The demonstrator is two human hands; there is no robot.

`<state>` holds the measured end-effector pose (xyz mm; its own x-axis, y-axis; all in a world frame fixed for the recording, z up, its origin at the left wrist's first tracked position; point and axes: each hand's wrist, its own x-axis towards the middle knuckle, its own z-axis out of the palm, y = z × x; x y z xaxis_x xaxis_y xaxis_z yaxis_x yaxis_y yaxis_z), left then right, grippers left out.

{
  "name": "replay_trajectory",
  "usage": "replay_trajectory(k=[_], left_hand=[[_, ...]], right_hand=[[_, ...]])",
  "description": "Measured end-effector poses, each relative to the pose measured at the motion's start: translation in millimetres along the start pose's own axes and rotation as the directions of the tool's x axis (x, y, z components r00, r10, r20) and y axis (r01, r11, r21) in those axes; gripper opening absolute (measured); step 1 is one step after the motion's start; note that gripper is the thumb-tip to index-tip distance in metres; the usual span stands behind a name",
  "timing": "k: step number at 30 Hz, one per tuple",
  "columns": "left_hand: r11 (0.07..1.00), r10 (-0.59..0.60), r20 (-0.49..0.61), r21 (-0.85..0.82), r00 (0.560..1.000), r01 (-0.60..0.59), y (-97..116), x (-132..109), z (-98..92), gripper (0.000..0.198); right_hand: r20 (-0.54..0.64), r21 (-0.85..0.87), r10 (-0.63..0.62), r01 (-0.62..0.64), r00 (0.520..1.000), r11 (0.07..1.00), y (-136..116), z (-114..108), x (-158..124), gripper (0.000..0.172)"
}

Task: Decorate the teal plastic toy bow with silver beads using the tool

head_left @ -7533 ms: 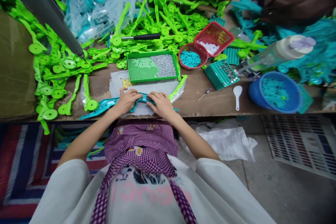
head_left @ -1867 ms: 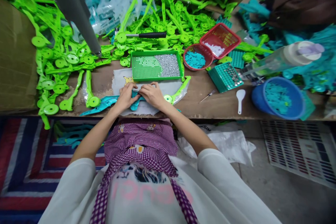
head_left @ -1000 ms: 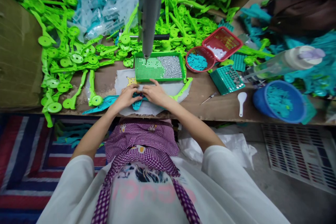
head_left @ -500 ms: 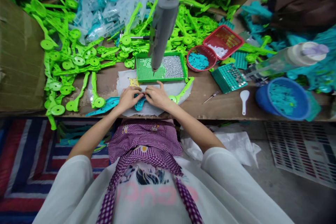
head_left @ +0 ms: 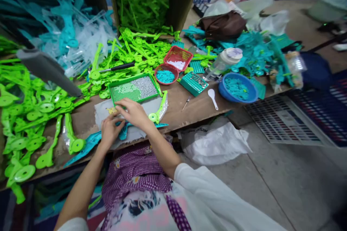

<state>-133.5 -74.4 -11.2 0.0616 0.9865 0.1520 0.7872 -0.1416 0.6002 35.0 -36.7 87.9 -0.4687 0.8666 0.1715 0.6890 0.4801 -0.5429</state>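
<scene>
Turquoise plastic part (head_left: 123, 132) is gripped by the left hand (head_left: 109, 130), while whether anything is pinched by the right hand (head_left: 133, 113) just beside cannot be told

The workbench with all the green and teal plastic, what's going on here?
Someone's left hand and right hand are close together over a teal plastic part on a grey cloth at the front edge of the bench. Exactly what they grip is hidden. Just beyond sits a green tray, with small silvery pieces toward its right side. A grey tool hangs at the left over lime-green parts, in neither hand.
</scene>
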Motion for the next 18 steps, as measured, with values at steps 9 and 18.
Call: replay_trajectory(k=[9,18], left_hand=[[0.994,-0.038,-0.05,-0.104,0.998,0.032,-7.4,2.1,3.1,0.04],[0.991,-0.077,-0.031,-0.111,0.997,0.073,-12.0,4.9,-1.8,0.054]], right_hand=[[-0.669,0.174,0.377,-0.359,0.64,0.917,154.3,-108.6,-123.1,0.03],[-0.665,0.216,0.714,-0.858,0.22,0.467,368.5,-297.7,-136.2,0.04]])
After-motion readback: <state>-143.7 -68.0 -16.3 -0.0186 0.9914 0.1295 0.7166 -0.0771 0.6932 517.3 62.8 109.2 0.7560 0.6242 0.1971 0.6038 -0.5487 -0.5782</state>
